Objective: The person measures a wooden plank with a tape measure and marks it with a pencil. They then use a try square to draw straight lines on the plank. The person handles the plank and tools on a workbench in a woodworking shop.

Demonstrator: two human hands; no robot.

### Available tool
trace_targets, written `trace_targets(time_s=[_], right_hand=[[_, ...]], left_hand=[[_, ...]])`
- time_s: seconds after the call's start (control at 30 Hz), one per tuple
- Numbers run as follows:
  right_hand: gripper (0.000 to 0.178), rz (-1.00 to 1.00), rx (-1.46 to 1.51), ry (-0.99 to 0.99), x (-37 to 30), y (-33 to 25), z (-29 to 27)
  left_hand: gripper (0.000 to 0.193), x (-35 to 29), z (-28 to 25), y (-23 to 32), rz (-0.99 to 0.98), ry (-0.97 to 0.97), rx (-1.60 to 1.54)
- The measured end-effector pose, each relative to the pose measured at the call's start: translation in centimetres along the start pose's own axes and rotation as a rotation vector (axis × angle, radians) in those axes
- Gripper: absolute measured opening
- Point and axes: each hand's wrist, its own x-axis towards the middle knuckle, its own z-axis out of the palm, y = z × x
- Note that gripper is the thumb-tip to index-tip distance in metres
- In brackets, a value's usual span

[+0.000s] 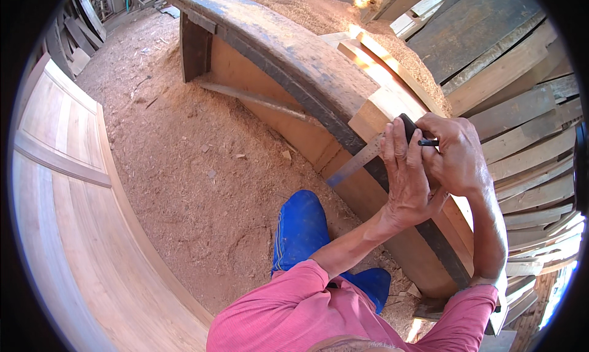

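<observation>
My left hand (406, 174) holds a try square against the wooden boards on the bench, fingers laid along its dark stock (407, 126). The square's thin metal blade (356, 162) juts out past the bench edge, to the left of that hand. Close beside it, my right hand (457, 149) is closed around a black pen or pencil (428, 143), whose tip I cannot make out. Under and beyond both hands lie pale sawn boards (374, 116), partly covered by my fingers.
The long workbench (288, 51) runs from far left to near right, dusted with shavings. A panelled wooden door (67, 162) stands at the left. Sawdust covers the floor (190, 186). Stacked planks (521, 131) fill the right side, and a sawdust heap (294, 8) lies behind the bench.
</observation>
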Motion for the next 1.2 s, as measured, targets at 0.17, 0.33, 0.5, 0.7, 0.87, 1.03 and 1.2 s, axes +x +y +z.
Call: trace_targets(time_s=[0.17,0.33,0.5,0.7,0.87,1.03,1.2], right_hand=[[0.014,0.038,0.000,-0.033,0.10,-0.25,-0.13],[0.013,0.042,0.003,-0.035,0.21,-0.40,-0.11],[0.012,0.008,-0.004,-0.006,0.17,-0.47,0.02],[0.012,-0.002,0.000,-0.003,0.21,-0.25,0.14],[0.013,-0.042,0.009,0.009,0.27,-0.06,0.19],[0.011,-0.014,0.027,-0.013,0.32,-0.09,0.13],[0.010,0.014,0.028,-0.018,0.31,-0.25,0.23]], left_hand=[[0.106,0.03,-0.05,0.05,-0.009,0.001,0.004],[0.105,0.10,-0.12,-0.03,-0.009,0.006,-0.011],[0.106,0.16,-0.14,0.00,-0.010,0.008,-0.005],[0.103,0.34,-0.49,0.13,0.007,-0.019,0.040],[0.103,0.43,-0.53,0.03,0.015,-0.020,0.049],[0.104,0.40,-0.44,0.02,0.010,-0.024,0.041],[0.107,0.37,-0.46,0.06,0.003,-0.028,0.038]])
